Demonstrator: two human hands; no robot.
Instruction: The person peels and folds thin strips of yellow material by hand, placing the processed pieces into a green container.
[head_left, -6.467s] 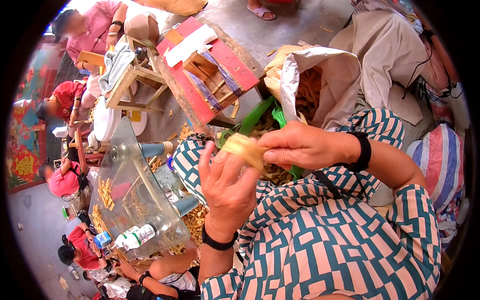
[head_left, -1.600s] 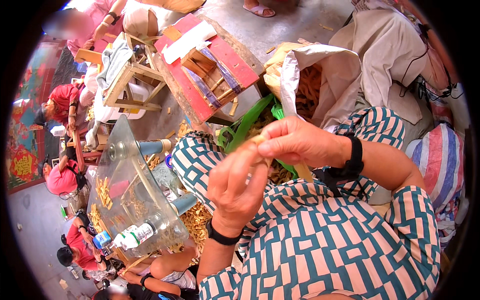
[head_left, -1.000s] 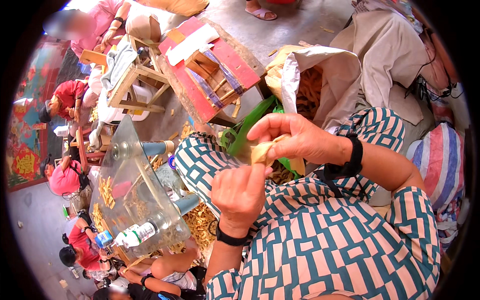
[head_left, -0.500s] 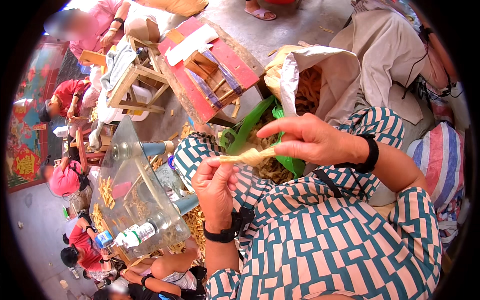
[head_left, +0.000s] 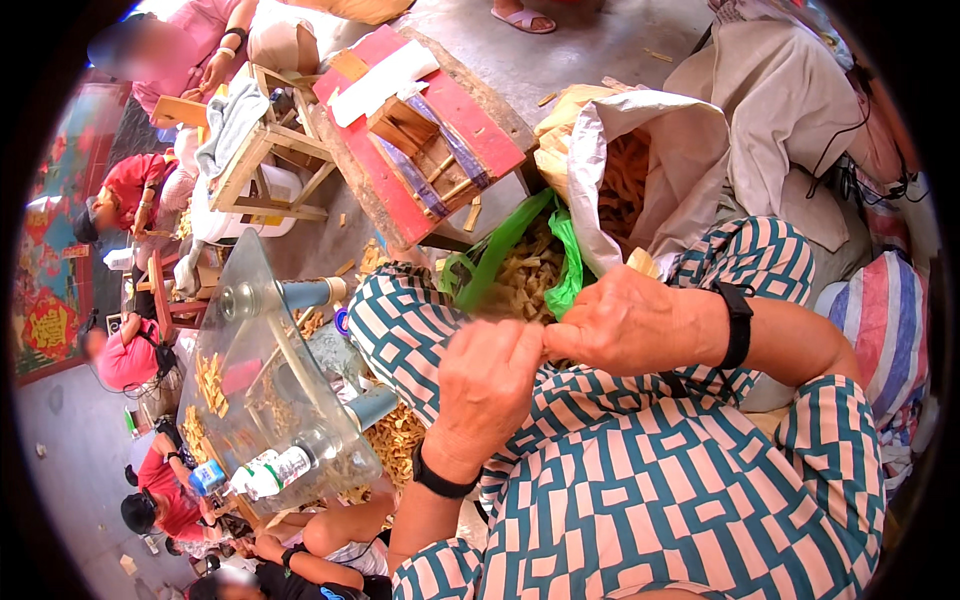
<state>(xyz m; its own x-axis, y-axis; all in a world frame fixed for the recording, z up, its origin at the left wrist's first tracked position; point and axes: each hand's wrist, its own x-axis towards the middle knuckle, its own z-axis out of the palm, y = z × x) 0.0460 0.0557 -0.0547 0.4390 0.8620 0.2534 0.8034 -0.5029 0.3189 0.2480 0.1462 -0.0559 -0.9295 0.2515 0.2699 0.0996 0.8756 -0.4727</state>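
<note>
Close together over my lap, my left hand (head_left: pixel 486 388) and my right hand (head_left: pixel 628 318) are both closed, with their thumbs and fingertips meeting. A pale yellow, pliable strip (head_left: pixel 643 263) sticks out above my right hand; most of it is hidden in the grip. The left fingers are curled toward the same spot, with a blurred tan patch at their far side. Just beyond lies a green plastic bag (head_left: pixel 568 262) with several tan knotted strips (head_left: pixel 530 268) in it. Next to it stands an open white sack (head_left: pixel 690 150) holding browner strips (head_left: pixel 624 180).
A glass-topped table (head_left: pixel 345 440) with bottles (head_left: pixel 280 472) and loose strips is at left. Ahead is a red board (head_left: pixel 490 150) with a wooden jig on a bench. Several people sit at left, one in pink (head_left: pixel 200 50). A striped bag (head_left: pixel 880 310) lies at right.
Both hands have drawn together and closed over the strip, which was stretched between them. My left hand moved right and my right hand turned, with its index finger curled in.
</note>
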